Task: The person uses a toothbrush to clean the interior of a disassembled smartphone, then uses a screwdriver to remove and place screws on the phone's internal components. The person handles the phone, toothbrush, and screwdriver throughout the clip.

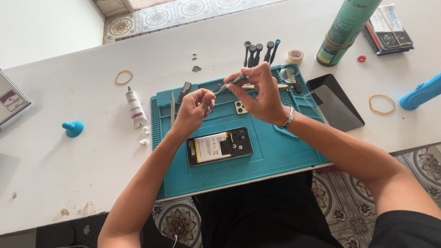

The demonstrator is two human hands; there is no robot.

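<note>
White table top [69, 183] carries a teal rubber mat [275, 156]. Right hand [259, 94] pinches a thin grey screwdriver [232, 82]; left hand [195, 108] curls shut on something tiny, maybe a screw. It could slip and roll into the open black phone [219, 146] below.

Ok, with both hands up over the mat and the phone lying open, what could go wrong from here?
1. The left hand seems to pinch something tiny at the tip of the screwdriver held by the right hand; dropped, it could bounce off the blue mat and get lost.
2. The opened phone lies right below with its battery exposed; a slipping tip or falling part might strike it.
</note>
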